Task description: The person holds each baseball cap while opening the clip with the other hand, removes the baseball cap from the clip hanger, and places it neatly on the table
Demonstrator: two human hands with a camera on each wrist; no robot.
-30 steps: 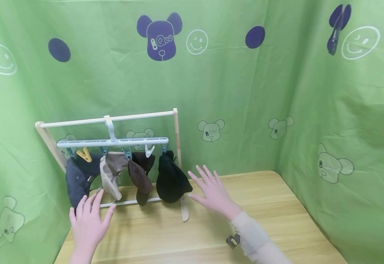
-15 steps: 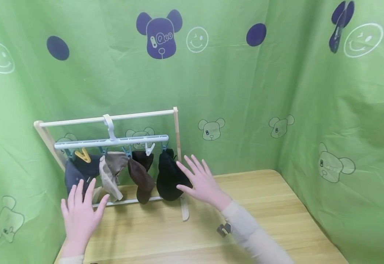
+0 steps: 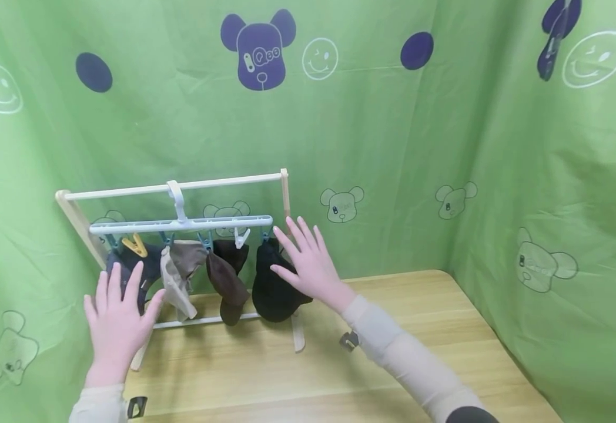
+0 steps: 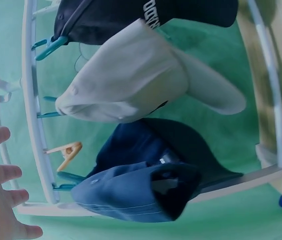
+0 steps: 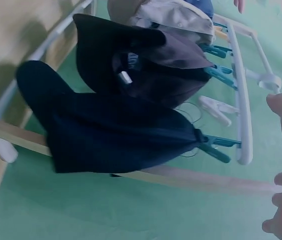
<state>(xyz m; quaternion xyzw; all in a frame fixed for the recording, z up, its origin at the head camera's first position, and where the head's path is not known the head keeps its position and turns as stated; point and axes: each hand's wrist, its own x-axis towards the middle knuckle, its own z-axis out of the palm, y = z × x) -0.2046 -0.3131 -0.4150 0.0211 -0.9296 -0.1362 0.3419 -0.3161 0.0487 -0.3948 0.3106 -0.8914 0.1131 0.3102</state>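
Several caps hang by clips from a pale blue clip hanger (image 3: 223,223), hooked over the top bar of a small wooden rack (image 3: 112,192). From left to right in the head view come a navy cap (image 4: 131,195), a beige cap (image 4: 131,75), a dark brown cap (image 3: 227,279) and a black cap (image 3: 273,288). My left hand (image 3: 117,323), fingers spread, is in front of the navy cap and partly hides it. Beside the hanger's right end, my right hand (image 3: 313,264) has its fingers spread in front of the black cap. Neither hand holds anything.
A yellow clip (image 3: 135,245) and a white clip (image 3: 241,238) on the hanger hold no cap. The rack stands on a wooden table (image 3: 392,352). Green printed curtains (image 3: 382,129) enclose the back and sides.
Both hands have risen toward the hanger. The left hand has moved up and left, the right hand up and left toward the black cap. The caps hang where they were.
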